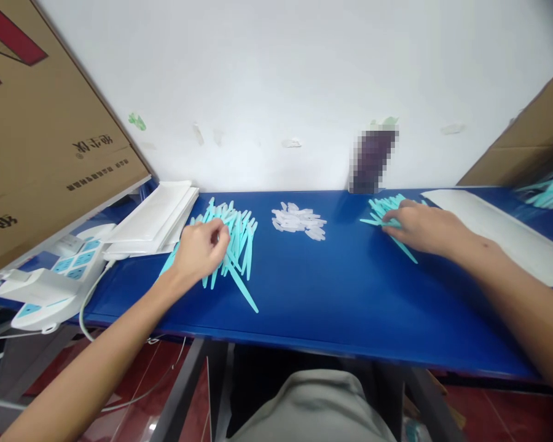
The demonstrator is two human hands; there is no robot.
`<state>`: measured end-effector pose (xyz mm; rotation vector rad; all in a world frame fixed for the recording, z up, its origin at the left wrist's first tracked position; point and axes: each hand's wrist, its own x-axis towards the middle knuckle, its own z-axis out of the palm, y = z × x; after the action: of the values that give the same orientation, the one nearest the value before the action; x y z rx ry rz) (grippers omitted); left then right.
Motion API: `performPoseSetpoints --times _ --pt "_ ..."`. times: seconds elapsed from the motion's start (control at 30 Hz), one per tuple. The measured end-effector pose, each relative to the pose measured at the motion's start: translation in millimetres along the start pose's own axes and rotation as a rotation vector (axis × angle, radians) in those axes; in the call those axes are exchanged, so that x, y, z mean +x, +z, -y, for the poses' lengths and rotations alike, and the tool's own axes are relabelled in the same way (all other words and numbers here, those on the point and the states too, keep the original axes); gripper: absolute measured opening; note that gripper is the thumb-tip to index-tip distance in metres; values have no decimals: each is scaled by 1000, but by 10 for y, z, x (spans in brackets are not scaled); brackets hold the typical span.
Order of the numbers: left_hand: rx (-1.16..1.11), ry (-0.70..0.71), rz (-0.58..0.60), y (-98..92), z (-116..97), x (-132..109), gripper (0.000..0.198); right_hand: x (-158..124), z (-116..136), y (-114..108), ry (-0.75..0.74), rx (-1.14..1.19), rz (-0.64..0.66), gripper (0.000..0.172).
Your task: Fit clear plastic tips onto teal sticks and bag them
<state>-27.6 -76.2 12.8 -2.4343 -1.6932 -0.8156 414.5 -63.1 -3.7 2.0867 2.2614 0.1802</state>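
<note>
A large heap of thin turquoise plastic sticks [237, 242] lies on the blue table [332, 307], left of centre. My left hand [200, 248] rests on that heap with its fingers curled in a pinch; what they grip is hidden. A smaller heap of the same turquoise sticks [381, 212] lies at the right. My right hand [421, 228] lies over it, fingers bent down onto the sticks. Between the two heaps sits a small pile of clear white plastic pieces [299, 221].
A stack of white sheets [154, 218] and a white machine with blue buttons [55, 282] sit at the left. Cardboard boxes stand at far left [37, 135] and far right [529, 141], the right one holding more sticks. A white sheet [498, 230] lies at the right.
</note>
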Motion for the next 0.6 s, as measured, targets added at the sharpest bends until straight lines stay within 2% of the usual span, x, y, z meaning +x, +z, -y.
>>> performPoseSetpoints --times 0.17,0.3,0.47,0.6 --pt "-63 116 98 -14 -176 -534 28 17 26 56 -75 16 -76 31" --pt "-51 262 173 -49 -293 -829 20 3 103 25 -115 -4 -99 28" --pt "118 479 238 -37 -304 -945 38 -64 201 -78 -52 9 -83 27" --pt "184 515 175 -36 -206 -977 36 -106 193 -118 17 11 -29 33"
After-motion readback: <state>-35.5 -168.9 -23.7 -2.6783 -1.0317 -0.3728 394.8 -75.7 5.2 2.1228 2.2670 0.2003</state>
